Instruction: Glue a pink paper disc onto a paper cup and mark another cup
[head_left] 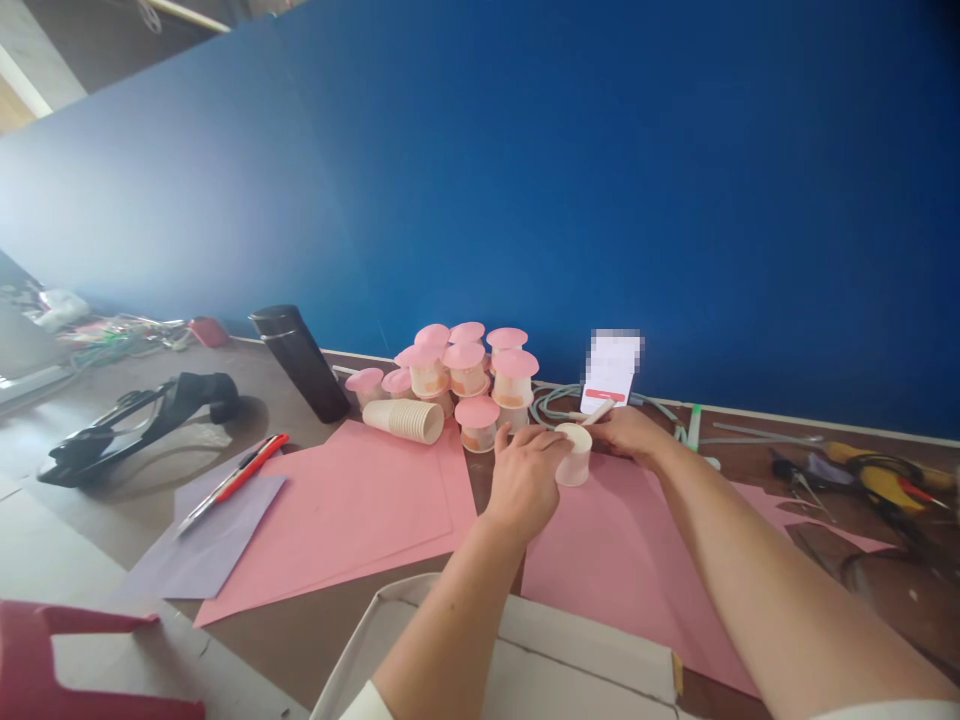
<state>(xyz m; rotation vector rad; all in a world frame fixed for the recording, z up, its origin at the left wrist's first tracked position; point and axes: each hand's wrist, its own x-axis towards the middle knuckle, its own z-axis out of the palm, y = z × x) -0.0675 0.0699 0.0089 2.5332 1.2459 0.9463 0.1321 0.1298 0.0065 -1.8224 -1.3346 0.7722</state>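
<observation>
My left hand (pixel 527 478) is at the left side of a white paper cup (pixel 575 468), its fingers closed against the cup near the top. Just right of it, my right hand (pixel 626 432) holds a slim white stick-like thing (pixel 598 411), whose tip points up and right; its kind cannot be made out. Left of the hands stand several paper cups topped with pink paper discs, some piled on others; the nearest one (pixel 478 425) is close to my left fingertips. A nested stack of plain paper cups (pixel 405 420) lies on its side.
Pink paper sheets (pixel 352 510) lie on the brown table, with a red utility knife (pixel 240 478) on purple paper (pixel 225 560). A black bottle (pixel 300 365), a black strap-like device (pixel 142 425), a lit phone (pixel 609 370), cables and tools (pixel 885 480) surround them. A blue partition (pixel 600 180) stands behind.
</observation>
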